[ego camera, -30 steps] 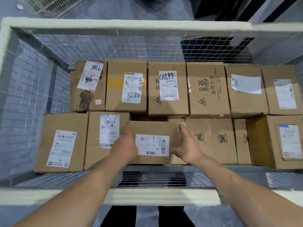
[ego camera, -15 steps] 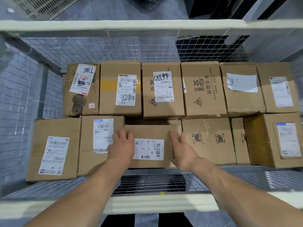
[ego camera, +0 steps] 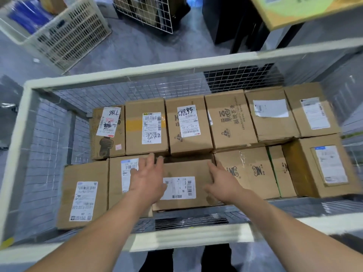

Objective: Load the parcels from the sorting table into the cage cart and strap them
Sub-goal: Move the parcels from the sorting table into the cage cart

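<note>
- Released grip on both sides in the head view: no finger curls round anything.
- From a stretched forearm the left hand (ego camera: pixel 147 179) reaches forward, fingers straight and spread, over the left edge of the middle parcel (ego camera: pixel 186 169) and the neighbour box (ego camera: pixel 115 183).
- Open also, the right hand (ego camera: pixel 222 183) lies along the right edge of this parcel, fingers pointing away.
- Inside the cage cart (ego camera: pixel 17 146) the parcel sits in the near row between other boxes, white label (ego camera: pixel 179 188) upward.

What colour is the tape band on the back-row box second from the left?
Yellow; the tape band crosses the box, head view.
</note>
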Tool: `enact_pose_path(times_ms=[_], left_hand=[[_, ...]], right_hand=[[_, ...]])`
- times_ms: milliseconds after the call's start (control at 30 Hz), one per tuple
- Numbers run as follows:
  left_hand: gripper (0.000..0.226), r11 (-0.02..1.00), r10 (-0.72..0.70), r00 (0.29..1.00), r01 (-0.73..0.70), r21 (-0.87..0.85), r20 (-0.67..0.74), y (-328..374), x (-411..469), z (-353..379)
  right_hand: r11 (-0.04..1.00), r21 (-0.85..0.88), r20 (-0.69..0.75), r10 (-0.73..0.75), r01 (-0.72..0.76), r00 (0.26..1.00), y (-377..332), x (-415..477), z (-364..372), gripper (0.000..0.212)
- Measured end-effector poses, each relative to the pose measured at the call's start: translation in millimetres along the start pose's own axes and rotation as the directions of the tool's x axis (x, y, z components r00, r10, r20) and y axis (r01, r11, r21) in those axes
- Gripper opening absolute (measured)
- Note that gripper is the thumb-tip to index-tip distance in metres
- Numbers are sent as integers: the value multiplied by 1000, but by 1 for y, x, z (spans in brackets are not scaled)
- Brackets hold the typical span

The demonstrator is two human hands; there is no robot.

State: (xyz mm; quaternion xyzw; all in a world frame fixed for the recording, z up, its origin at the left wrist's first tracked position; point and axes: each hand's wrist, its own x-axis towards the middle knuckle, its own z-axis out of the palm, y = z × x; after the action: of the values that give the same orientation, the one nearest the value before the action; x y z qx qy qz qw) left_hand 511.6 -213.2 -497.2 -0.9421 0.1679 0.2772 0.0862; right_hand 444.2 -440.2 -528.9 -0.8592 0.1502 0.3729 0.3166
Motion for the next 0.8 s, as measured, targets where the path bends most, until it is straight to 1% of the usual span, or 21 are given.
enact_pose_path(times_ms=[100, 167, 200, 267, 300, 333, 400, 467, 533, 633, 700, 800], left_hand=[[76, 996, 86, 990, -87, -5, -113, 17, -15, -45], [77, 989, 134, 971, -142, -28, -197, 31, -30, -79], [78, 983, 158, 959, -175, -51, -236, 39, -38, -98], [83, 963, 215, 932, -252, -95, -293, 55, -51, -134], [85, 948, 253, 915, -299, -110, -314, 64, -58, -154], [85, 931, 293, 896, -347, -115, -333, 73, -65, -174], [85, 892, 385, 837, -445, -75, -389, 93, -81, -213], [86, 841, 480, 750, -541, -5, -455, 117, -97, -249], [87, 784, 553, 656, -619, 53, -514, 141, -113, -279], [85, 648, 654, 443, -746, 152, -613, 178, -144, -324], [83, 552, 686, 291, -805, 216, -667, 204, -169, -350], [81, 432, 699, 121, -857, 281, -705, 242, -215, -380]], right_hand=[[998, 9, -206, -63, 66, 977, -12, -35, -25, 77], [994, 10, -367, -101, 112, 925, -22, -64, -50, 57], [992, 3, -435, -113, 127, 893, -28, -80, -64, 55], [990, -25, -521, -129, 136, 844, -37, -113, -95, 71], [990, -52, -565, -140, 134, 813, -39, -130, -109, 75], [988, -81, -615, -156, 134, 773, -39, -146, -122, 76], [985, -118, -724, -172, 126, 668, -39, -182, -147, 78], [988, -124, -820, -152, 88, 552, -36, -221, -170, 81], [992, -122, -882, -117, 20, 456, -35, -264, -190, 82], [993, -91, -958, -64, -82, 280, -27, -331, -211, 79], [990, -36, -982, -9, -139, 190, -19, -375, -218, 78], [973, 36, -997, 49, -228, 55, -4, -440, -219, 79]])
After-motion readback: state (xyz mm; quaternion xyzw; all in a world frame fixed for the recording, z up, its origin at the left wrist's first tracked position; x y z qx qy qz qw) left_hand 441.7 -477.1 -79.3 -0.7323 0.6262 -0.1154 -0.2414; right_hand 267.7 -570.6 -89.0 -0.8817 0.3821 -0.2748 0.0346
